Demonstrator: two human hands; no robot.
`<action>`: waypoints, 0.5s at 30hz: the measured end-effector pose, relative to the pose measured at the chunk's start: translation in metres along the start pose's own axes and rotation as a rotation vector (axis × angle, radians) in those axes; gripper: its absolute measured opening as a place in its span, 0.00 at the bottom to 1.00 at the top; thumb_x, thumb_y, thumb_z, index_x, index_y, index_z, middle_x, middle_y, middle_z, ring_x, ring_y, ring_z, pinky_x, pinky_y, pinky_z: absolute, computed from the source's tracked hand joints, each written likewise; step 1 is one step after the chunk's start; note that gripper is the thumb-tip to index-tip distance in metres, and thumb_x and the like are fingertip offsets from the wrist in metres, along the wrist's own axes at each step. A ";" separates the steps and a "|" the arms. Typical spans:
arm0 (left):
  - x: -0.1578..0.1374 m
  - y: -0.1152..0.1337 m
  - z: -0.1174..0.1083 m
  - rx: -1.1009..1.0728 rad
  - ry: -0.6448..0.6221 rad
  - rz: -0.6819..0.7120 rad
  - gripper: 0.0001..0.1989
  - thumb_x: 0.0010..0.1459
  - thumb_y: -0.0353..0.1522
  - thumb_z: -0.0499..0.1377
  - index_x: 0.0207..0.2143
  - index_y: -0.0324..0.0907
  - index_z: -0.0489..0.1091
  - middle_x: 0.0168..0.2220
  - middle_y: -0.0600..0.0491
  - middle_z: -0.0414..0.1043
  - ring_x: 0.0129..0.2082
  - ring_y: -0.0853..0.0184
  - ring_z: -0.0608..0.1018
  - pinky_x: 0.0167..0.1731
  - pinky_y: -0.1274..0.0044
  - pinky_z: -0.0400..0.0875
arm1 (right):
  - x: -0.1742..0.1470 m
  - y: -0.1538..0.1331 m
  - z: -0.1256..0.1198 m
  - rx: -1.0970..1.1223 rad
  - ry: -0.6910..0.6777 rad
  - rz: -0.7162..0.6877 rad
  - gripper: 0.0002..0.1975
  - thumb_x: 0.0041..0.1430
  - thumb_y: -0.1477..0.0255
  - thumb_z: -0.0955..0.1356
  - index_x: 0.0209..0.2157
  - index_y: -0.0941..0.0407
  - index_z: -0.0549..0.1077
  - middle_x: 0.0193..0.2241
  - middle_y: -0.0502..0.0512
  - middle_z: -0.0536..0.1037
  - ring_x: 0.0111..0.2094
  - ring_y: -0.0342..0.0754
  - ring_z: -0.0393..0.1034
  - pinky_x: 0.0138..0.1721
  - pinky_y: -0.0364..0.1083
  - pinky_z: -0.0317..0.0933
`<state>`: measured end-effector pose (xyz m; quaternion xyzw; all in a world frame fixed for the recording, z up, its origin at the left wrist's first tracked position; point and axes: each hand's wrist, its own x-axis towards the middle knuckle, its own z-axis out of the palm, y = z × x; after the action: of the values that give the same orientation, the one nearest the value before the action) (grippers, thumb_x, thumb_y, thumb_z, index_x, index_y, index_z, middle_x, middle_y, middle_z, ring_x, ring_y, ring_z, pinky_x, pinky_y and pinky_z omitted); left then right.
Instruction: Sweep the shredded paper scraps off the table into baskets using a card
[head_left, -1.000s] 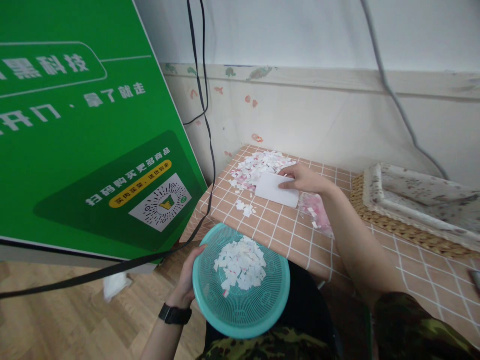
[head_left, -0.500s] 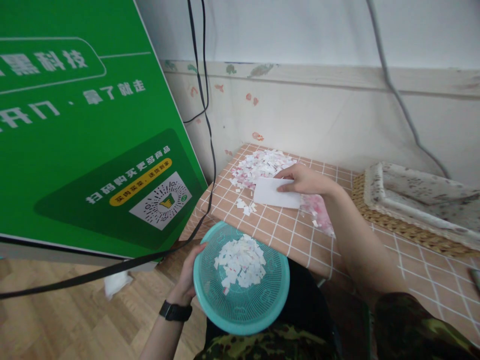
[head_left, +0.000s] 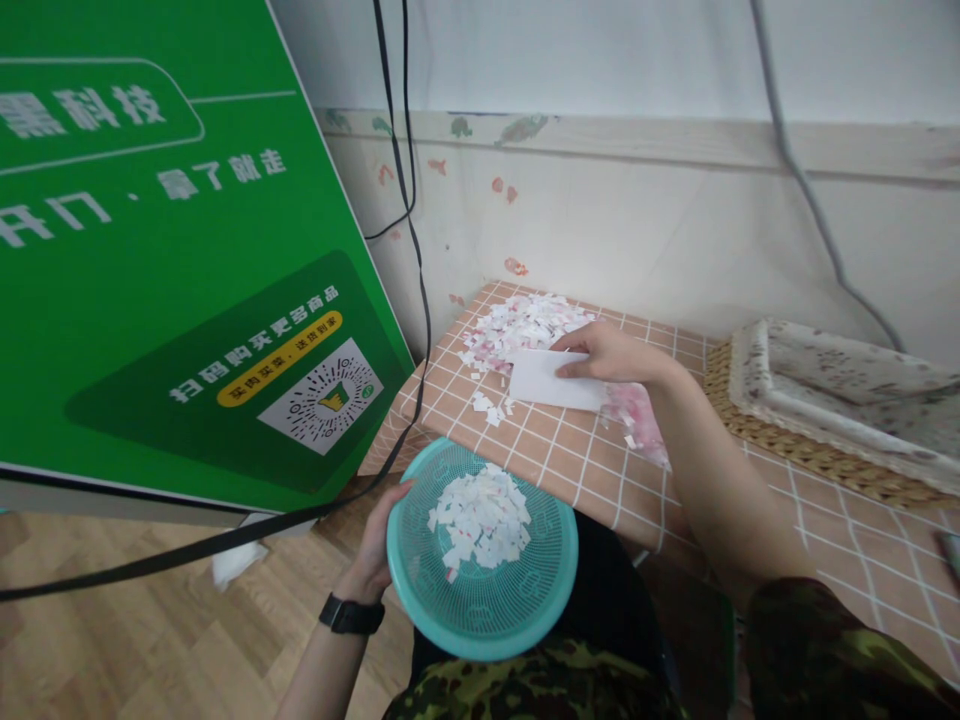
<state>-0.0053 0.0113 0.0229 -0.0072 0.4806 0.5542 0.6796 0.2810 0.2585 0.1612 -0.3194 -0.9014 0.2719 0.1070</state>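
My left hand (head_left: 381, 540) grips the left rim of a round teal plastic colander (head_left: 487, 625), just below the table's front edge. A heap of small white paper scraps (head_left: 484, 520) lies inside it. Over the table, my right hand (head_left: 604, 355) pinches a white card (head_left: 546, 380) between thumb and fingers, its lower edge near the tabletop. Behind the card spreads a pile of white and pink paper scraps (head_left: 517, 325). A few loose scraps (head_left: 491, 408) lie to the card's left. Beneath my right wrist is a pink, partly hidden patch (head_left: 637, 415) that looks like a plastic bag.
The table (head_left: 570, 455) has a brown checked cover. To the right stands a cloth-lined wicker basket (head_left: 795, 440). A green panel (head_left: 187, 250) rises at the left, with a black cable (head_left: 421, 300) hanging in front. White wall (head_left: 637, 230) closes off the back.
The view has shifted slightly. My right hand and the card stay almost where they were beside the pile, and the colander is still held in my left hand.
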 end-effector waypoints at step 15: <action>-0.002 0.001 0.002 0.013 -0.028 -0.007 0.09 0.54 0.31 0.59 0.30 0.34 0.77 0.25 0.47 0.80 0.23 0.62 0.80 0.30 0.73 0.76 | 0.003 -0.012 0.006 -0.086 -0.005 -0.008 0.14 0.51 0.72 0.68 0.41 0.57 0.78 0.38 0.54 0.80 0.38 0.49 0.73 0.39 0.45 0.61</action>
<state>-0.0041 0.0110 0.0260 0.0032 0.4745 0.5487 0.6883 0.2701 0.2501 0.1635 -0.3197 -0.9137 0.2333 0.0920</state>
